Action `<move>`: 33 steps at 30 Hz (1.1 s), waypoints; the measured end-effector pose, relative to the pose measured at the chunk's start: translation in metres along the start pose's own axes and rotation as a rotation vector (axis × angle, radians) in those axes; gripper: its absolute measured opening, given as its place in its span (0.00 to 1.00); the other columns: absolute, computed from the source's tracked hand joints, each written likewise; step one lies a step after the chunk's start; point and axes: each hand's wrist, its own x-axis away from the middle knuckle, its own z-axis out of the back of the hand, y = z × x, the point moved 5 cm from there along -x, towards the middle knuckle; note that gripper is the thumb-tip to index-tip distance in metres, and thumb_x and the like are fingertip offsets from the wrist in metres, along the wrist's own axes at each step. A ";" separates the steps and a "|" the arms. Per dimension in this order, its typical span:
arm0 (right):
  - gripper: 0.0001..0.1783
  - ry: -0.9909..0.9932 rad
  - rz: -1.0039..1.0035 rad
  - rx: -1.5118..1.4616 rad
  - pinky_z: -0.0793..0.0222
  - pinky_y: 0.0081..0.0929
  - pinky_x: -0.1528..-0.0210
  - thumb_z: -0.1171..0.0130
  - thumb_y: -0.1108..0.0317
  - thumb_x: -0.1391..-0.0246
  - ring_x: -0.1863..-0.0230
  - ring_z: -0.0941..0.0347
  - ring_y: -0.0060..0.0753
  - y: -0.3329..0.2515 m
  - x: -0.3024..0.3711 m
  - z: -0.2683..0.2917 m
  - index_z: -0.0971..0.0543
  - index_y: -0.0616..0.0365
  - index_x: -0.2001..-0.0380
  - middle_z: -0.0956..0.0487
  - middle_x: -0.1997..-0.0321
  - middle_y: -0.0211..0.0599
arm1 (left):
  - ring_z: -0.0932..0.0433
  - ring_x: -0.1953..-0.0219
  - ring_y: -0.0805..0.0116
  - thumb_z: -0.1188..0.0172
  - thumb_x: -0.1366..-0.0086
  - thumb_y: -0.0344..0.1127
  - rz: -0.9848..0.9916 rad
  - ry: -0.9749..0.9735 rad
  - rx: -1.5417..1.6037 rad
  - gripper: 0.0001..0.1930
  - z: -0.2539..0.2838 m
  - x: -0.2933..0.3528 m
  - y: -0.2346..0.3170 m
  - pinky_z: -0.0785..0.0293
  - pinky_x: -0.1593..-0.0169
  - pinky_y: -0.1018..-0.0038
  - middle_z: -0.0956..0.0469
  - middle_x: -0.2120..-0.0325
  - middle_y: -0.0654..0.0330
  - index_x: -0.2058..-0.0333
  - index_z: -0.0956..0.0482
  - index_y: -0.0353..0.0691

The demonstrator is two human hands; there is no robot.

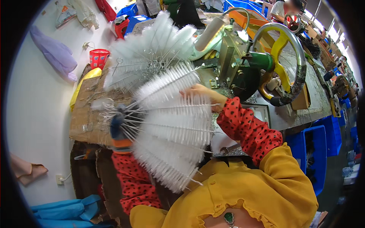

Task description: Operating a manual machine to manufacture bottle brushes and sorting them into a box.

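My left hand (pixel 117 124), in a dark blue glove with an orange cuff, is closed around the twisted wire stems of several white bottle brushes (pixel 173 131). The brushes fan out to the right, with their wire loops sticking out left of the glove. At the upper right of the fan is my bare right hand (pixel 201 93), its fingers closed on the bristles of one brush; the bristles partly hide them. Behind the fan, a large pile of similar white brushes (pixel 152 45) lies on the bench with wire loops showing.
A green machine with a large handwheel (pixel 302 68) stands right of the brushes, with a lamp (pixel 209 33) beside it. Cardboard (pixel 85 117) covers the bench's left end. Blue bins (pixel 315 152) are at the right, and a red basket (pixel 99 57) hangs near the wall. Another person (pixel 281 11) sits farther back.
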 end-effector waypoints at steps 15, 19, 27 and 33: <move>0.29 0.473 0.826 1.292 0.33 0.34 0.44 0.40 0.66 0.47 0.49 0.27 0.41 -0.040 0.066 -0.016 0.32 0.59 0.42 0.25 0.47 0.45 | 0.28 0.45 0.44 0.39 0.45 0.20 -0.136 0.427 0.313 0.16 0.110 0.004 -0.043 0.32 0.42 0.44 0.27 0.49 0.41 0.57 0.25 0.42; 0.32 0.385 0.693 1.656 0.38 0.40 0.44 0.42 0.57 0.46 0.46 0.33 0.47 -0.019 -0.009 -0.075 0.35 0.61 0.41 0.31 0.43 0.51 | 0.27 0.47 0.47 0.39 0.38 0.34 -0.108 0.320 0.170 0.10 0.117 0.004 -0.053 0.31 0.43 0.47 0.26 0.50 0.44 0.58 0.24 0.42; 0.31 0.125 0.527 1.478 0.36 0.38 0.51 0.44 0.54 0.46 0.53 0.32 0.47 0.062 -0.043 -0.078 0.35 0.67 0.46 0.29 0.57 0.47 | 0.24 0.53 0.48 0.45 0.34 0.47 0.106 0.457 0.166 0.24 0.146 0.011 -0.079 0.25 0.49 0.53 0.25 0.49 0.46 0.46 0.30 0.38; 0.32 0.260 0.712 1.149 0.35 0.37 0.50 0.38 0.61 0.48 0.51 0.33 0.46 -0.001 -0.011 -0.044 0.35 0.63 0.44 0.27 0.55 0.46 | 0.22 0.54 0.48 0.47 0.34 0.40 0.041 0.453 -0.027 0.22 0.139 0.017 -0.056 0.24 0.51 0.52 0.26 0.49 0.45 0.45 0.31 0.36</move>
